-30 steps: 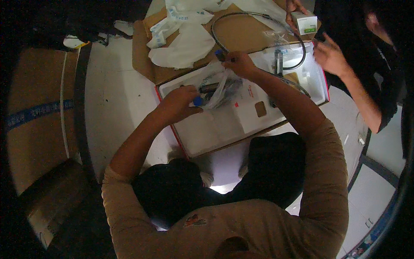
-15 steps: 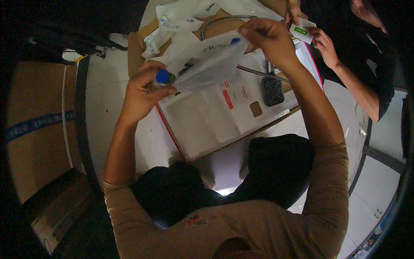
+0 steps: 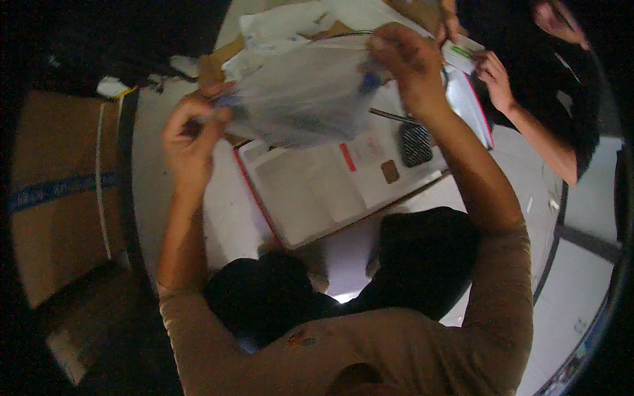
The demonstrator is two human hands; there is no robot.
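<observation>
A translucent plastic bag is stretched between my two hands above a white box, blurred by motion. My left hand pinches its left edge between thumb and fingers. At the far right corner of the bag, my right hand grips it with bent fingers. A small blue thing shows beside the right fingers; its kind is too blurred to tell. Below the bag lies the open white box with shallow moulded hollows and red edges. A black dotted rectangular piece rests on the box's right part.
Other clear plastic packing is piled on brown cardboard behind the bag. A grey flexible hose runs near my right wrist. At the right, a co-worker's hand holds a white-and-green packet. A large cardboard box stands left.
My left hand has moved left and slightly down, spreading the bag wider. The blue cap seen in it before no longer shows clearly. My right hand stays nearly in place.
</observation>
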